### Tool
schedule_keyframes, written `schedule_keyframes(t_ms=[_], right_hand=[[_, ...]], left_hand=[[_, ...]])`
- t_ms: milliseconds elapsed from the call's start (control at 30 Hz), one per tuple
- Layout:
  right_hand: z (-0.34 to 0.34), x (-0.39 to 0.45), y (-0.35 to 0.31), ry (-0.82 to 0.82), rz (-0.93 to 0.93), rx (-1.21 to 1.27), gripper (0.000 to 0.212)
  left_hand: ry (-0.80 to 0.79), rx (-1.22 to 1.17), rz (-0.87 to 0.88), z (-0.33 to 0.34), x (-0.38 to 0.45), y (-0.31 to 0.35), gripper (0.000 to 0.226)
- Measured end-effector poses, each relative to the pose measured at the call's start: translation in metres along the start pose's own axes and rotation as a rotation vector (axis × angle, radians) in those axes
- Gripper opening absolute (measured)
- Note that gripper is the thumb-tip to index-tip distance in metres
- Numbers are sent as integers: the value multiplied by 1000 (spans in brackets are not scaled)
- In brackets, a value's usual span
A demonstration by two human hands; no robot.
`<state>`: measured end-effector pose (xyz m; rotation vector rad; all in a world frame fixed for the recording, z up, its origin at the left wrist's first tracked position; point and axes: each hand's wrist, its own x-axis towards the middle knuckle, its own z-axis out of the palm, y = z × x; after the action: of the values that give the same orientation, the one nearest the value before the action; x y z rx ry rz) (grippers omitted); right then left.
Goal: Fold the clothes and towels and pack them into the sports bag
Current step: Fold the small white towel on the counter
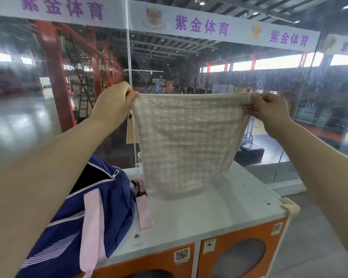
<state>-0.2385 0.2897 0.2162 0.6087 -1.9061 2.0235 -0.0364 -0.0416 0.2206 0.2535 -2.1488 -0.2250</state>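
Note:
A beige checked towel [187, 141] hangs stretched in the air in front of me. My left hand [114, 104] pinches its upper left corner and my right hand [269, 110] pinches its upper right corner. The towel's bottom edge touches the white cabinet top [219, 209]. A navy blue sports bag [92, 213] with pink straps lies on the left part of the cabinet, its zip open and its dark inside showing. The bag sits below my left forearm, just left of the towel.
The cabinet has orange doors [239, 255] with QR stickers on the front and a padded corner [291, 209] at the right. A glass wall [48, 97] stands right behind the cabinet, with a sports hall beyond. Grey floor lies to the right.

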Motion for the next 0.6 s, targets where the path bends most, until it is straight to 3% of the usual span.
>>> schedule_keyframes(t_ms=[233, 433, 600], right_hand=[[-47, -64, 15, -138, 82, -95, 16], [-95, -127, 60, -399, 447, -133, 25], [-115, -154, 87, -596, 609, -182, 26]], left_hand=[[-244, -85, 204, -3, -74, -3, 18], [-527, -465, -85, 10, -178, -7, 18], [-694, -528, -246, 24, -230, -15, 20]])
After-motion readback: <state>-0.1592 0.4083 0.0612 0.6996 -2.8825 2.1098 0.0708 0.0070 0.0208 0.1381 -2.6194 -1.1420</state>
